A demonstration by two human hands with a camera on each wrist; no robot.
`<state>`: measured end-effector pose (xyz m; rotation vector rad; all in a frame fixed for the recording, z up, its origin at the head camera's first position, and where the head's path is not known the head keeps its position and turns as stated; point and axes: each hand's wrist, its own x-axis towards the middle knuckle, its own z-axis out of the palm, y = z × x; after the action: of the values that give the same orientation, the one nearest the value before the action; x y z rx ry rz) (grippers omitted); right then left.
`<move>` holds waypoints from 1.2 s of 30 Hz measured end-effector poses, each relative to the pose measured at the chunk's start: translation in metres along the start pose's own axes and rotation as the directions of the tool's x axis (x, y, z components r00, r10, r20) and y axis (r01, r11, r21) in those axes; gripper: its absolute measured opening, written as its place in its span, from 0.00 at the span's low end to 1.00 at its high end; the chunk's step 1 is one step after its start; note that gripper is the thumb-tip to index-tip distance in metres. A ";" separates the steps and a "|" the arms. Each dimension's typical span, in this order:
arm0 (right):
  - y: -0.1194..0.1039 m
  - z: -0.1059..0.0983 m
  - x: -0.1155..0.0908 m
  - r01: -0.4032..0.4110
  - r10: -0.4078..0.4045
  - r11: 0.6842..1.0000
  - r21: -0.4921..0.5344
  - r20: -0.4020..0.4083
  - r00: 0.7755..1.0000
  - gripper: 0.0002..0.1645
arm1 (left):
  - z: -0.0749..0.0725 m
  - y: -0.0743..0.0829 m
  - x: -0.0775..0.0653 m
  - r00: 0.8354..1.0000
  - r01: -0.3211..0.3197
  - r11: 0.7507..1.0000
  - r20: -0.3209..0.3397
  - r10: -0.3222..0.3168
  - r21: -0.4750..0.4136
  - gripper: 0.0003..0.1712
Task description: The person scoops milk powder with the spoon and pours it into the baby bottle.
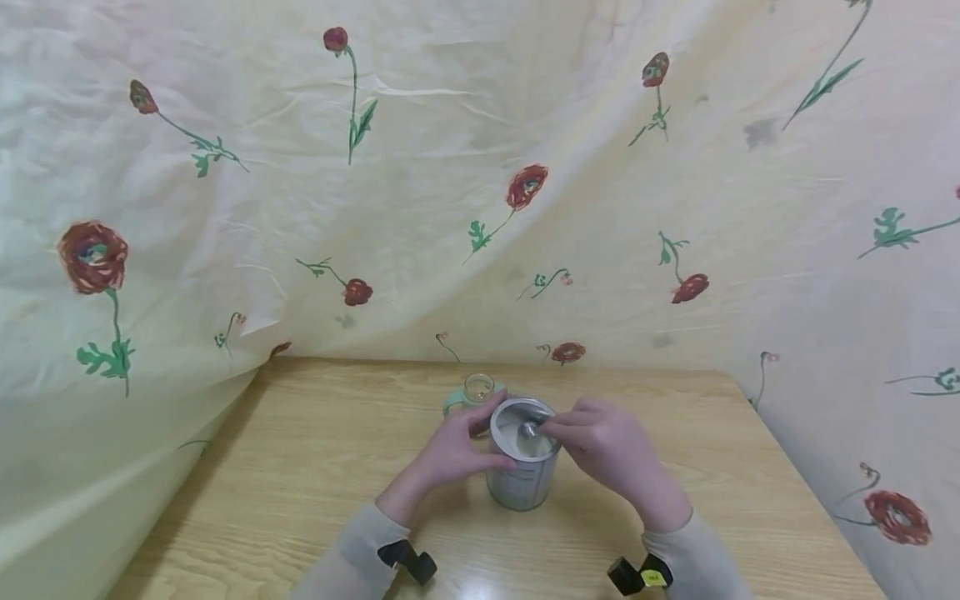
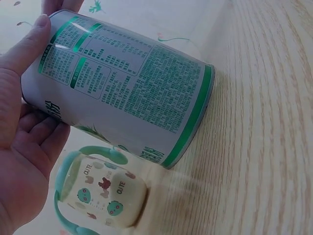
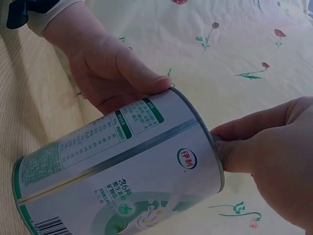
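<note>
A white-and-green milk powder tin (image 1: 522, 479) stands open-topped on the wooden table, pale powder showing inside its metal rim. My left hand (image 1: 453, 450) grips the tin near its top, thumb on the near side and fingers round the far side. At the right edge of the opening, my right hand (image 1: 611, 446) pinches the handle of a shiny metal spoon (image 1: 529, 430), whose bowl is inside the tin. In the right wrist view the spoon is mostly hidden by the tin (image 3: 146, 171) and the fingers (image 3: 254, 122).
Just behind the tin stands a cup with green handles (image 1: 453, 400), seen with printed pictures as a cup (image 2: 110, 191) in the left wrist view. The wooden table (image 1: 315, 467) reaches back to a hanging flowered cloth (image 1: 420, 208), which also flanks both sides.
</note>
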<state>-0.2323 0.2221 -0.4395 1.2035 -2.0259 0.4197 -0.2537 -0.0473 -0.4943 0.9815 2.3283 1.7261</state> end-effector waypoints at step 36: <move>-0.021 -0.001 0.017 -0.533 0.503 0.806 0.256 0.176 0.846 0.07 | -0.009 -0.003 0.006 1.000 0.018 0.999 0.022 -0.017 -0.027 0.55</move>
<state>-0.2192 0.2012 -0.4280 0.8186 -2.4392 0.9789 -0.2637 -0.0517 -0.4915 0.9677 2.2877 1.7271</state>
